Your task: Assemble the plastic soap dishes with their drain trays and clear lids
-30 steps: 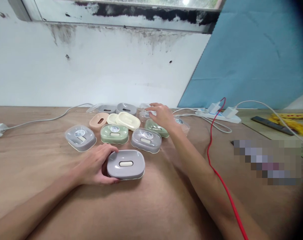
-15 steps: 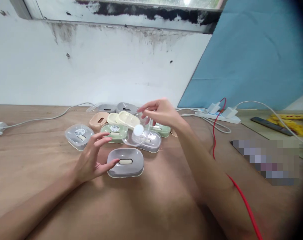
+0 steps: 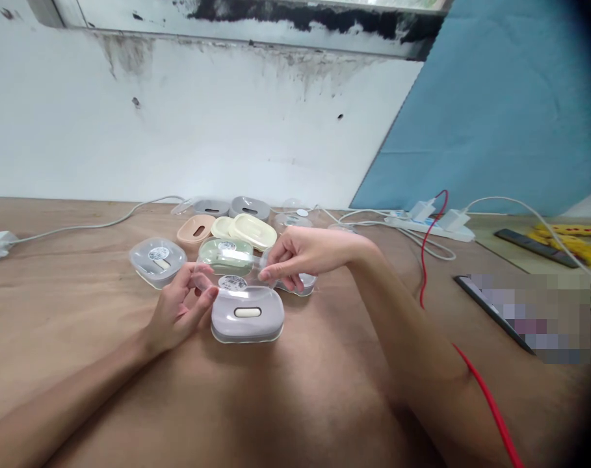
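A clear plastic cover with a round printed label (image 3: 233,283) is held up between my two hands. My left hand (image 3: 181,302) pinches its left edge between thumb and fingers. At the opposite edge, my right hand (image 3: 298,257) closes thumb and fingertips on it. Just below and in front of the cover, a grey soap dish (image 3: 248,325) with a pale slot insert stands on the table. Behind the cover lies a green soap dish (image 3: 231,260). Another grey soap dish (image 3: 305,284) is partly hidden by my right hand.
A labelled grey dish (image 3: 156,263) under clear plastic lies left, a peach dish (image 3: 194,231) and cream dishes (image 3: 253,231) behind. More grey dishes (image 3: 249,208) stand by the wall. Right are a power strip (image 3: 441,227), a red cable (image 3: 490,396) and a phone-like slab (image 3: 495,312).
My right hand has brought the clear cover down and toward me, over the front grey dish. My left hand has come off that dish and closed on the cover's left edge.
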The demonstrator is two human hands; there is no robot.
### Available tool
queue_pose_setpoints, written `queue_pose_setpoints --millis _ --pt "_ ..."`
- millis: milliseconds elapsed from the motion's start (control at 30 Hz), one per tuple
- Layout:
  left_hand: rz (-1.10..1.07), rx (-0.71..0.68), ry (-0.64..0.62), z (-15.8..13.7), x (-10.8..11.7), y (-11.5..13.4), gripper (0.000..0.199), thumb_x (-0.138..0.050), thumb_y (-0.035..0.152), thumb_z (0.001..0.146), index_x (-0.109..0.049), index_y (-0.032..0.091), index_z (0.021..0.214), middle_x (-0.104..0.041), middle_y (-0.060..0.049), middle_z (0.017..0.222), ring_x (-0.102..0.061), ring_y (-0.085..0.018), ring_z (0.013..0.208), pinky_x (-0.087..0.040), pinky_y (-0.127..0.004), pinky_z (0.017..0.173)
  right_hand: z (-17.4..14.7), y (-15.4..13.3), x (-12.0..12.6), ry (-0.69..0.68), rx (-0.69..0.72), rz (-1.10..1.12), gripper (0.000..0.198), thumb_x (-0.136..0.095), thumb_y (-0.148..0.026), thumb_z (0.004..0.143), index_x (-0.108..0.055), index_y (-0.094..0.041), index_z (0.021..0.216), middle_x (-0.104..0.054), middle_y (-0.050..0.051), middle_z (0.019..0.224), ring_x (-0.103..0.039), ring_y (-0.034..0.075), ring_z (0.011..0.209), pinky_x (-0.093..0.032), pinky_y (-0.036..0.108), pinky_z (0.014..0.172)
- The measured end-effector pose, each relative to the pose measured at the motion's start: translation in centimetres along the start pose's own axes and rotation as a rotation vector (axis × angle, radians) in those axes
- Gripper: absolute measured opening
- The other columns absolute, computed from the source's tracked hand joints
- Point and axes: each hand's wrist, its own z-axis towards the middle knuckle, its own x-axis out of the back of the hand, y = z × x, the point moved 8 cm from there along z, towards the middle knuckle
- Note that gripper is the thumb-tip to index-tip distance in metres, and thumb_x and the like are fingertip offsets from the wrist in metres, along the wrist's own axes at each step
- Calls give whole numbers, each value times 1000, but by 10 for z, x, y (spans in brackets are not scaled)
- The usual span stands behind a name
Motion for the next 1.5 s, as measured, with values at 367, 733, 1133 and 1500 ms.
queue_pose_setpoints --millis 367,733,1133,1500 --pt "34 -135 -61 5 -4 15 74 -74 40 98 -43 31 164 -51 3 84 -51 -15 74 -51 -30 71 16 16 -2 17 -14 262 52 -77 -58 93 -75 -23 132 -83 3 89 -75 15 69 -49 21 53" --pt "172 -158 -113 -3 -12 0 85 -90 71 74 -66 23 141 -61 -1 87 -56 -17 73 -52 -30 67 30 26 -14 -55 -105 29 54 -80 -47 88 -75 -23 137 -80 3 97 -69 14 68 -42 21 48" --pt "185 -146 -251 -1 -21 -7 73 -90 64 77 -71 18 130 -75 -12 112 -66 -29 101 -57 -45 92 33 17 -30 -19 -167 -280 66 -95 -60 59 -79 -29 115 -75 -1 103 -65 20 86 -40 29 63" --pt "244 -172 -352 4 -24 -3 80 -96 65 68 -67 19 127 -75 -10 116 -68 -30 101 -54 -44 89 28 -4 -41 7 -185 -395 73 -93 -49 63 -69 -25 128 -74 3 109 -66 23 88 -40 28 60"
